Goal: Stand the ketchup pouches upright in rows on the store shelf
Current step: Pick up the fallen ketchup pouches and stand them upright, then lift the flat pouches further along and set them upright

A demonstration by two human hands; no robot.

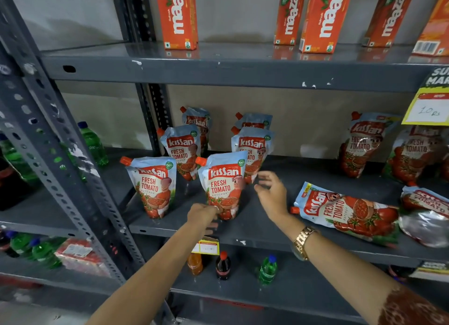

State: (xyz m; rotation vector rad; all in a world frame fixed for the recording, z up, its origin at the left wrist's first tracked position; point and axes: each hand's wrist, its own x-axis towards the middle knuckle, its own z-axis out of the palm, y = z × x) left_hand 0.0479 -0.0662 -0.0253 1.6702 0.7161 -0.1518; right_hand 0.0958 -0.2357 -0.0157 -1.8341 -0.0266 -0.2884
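Several red and blue Kissan ketchup pouches stand upright in two rows on the grey middle shelf (255,230). The front pouch of the right row (224,179) stands near the shelf's front edge. My left hand (202,214) touches its base with curled fingers. My right hand (272,193) hovers just right of it, fingers apart, holding nothing. The front pouch of the left row (153,186) stands beside it. One pouch (345,210) lies flat to the right, another (425,215) lies flat at the right edge. Two pouches (362,145) lean upright at the back right.
Orange Maaza juice cartons (177,16) stand on the shelf above. A yellow price tag (427,111) hangs at the upper right. Green bottles (93,142) sit on the left rack behind a perforated upright (48,135). Small drink bottles (223,266) stand on the shelf below.
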